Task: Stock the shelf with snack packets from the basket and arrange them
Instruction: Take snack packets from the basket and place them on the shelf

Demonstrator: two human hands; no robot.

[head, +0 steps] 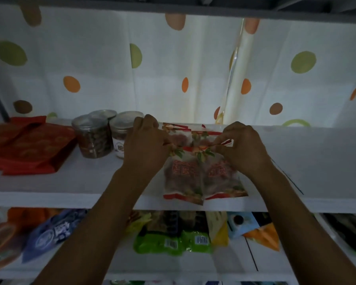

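The left hand (147, 144) and the right hand (242, 148) each pinch the snack packets (201, 177). The packets lie at the shelf's (70, 182) front edge.

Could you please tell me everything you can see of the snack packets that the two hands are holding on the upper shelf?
The snack packets look like glossy see-through plastic printed with red borders, green leaves, fruit and red characters, with reddish-brown contents inside. Two lie side by side on the white upper shelf, their lower edges overhanging its front lip; similar packets lie behind them. The left hand and right hand pinch their upper edges.
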